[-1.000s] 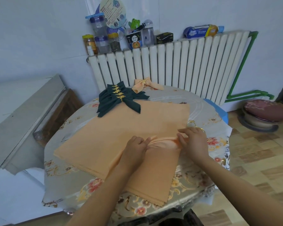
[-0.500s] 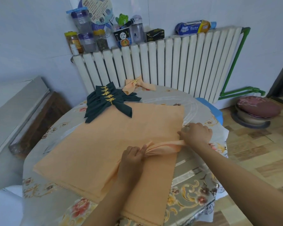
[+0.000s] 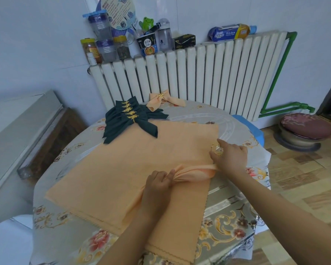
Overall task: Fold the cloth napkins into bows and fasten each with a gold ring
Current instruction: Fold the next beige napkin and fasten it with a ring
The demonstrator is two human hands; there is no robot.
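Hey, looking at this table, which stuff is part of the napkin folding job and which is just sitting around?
Part of the job:
- gathered peach cloth napkin, pinched by left hand
- gold ring at right hand
- stack of flat peach napkins
- finished dark green bows
- finished peach bow

Just lying about:
- jars and bottles on the white radiator
- blue kitchen roll pack
- maroon cushioned stool
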